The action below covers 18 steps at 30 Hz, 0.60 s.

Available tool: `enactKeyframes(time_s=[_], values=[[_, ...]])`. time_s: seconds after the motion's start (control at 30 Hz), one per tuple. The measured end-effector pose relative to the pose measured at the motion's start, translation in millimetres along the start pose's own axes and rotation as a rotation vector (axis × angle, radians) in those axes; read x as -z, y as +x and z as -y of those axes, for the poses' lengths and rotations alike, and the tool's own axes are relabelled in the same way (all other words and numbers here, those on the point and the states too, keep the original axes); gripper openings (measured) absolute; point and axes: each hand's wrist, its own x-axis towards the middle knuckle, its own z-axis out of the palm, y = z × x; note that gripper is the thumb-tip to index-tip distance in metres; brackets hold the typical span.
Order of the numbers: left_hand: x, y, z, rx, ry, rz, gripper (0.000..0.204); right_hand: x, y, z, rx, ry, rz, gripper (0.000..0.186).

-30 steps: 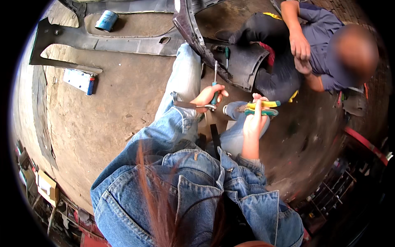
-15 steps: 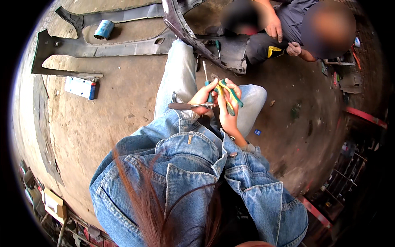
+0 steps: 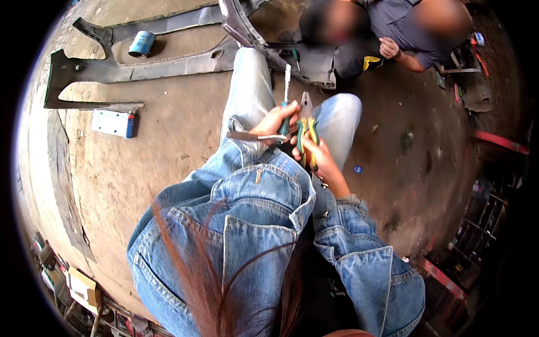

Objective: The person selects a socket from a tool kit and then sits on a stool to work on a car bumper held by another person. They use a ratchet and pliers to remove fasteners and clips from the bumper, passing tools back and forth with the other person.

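My left hand (image 3: pixel 272 123) is closed round a teal-handled driver (image 3: pixel 285 126), its long metal shaft pointing away from me, and also holds a ratchet wrench (image 3: pixel 247 136) with a brown handle lying crosswise. Just right of it, my right hand (image 3: pixel 314 150) grips pliers (image 3: pixel 305 132) by their yellow-and-green handles, jaws pointing forward. Both hands are between my jeans-clad knees, above the floor.
Dark car body panels (image 3: pixel 168 70) lie ahead, with a blue can (image 3: pixel 141 44) among them and a green-handled screwdriver (image 3: pixel 296 59). A white case (image 3: pixel 109 123) and spray can (image 3: pixel 129 124) lie left. A co-worker (image 3: pixel 404 39) sits at upper right; red-framed shelving (image 3: pixel 443 278) is at lower right.
My right hand has moved left beside my left hand and turned the pliers from sideways to pointing forward. The co-worker appears higher in view, with their hand shifted.
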Motion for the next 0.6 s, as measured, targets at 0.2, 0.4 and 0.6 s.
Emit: enactKeyframes(time_s=[0.2,0.4,0.6], values=[[1,9,1,-0.290,-0.452,0.097,0.055,-5,-12,13,0.153,0.189,-0.079,0.010],[-3,7,-4,-0.305,-0.504,0.081,0.054,7,-1,9,0.190,-0.054,-0.166,0.022],[13,14,-5,-0.253,-0.377,-0.146,0.044,18,22,35,0.139,-0.224,-0.216,0.030]])
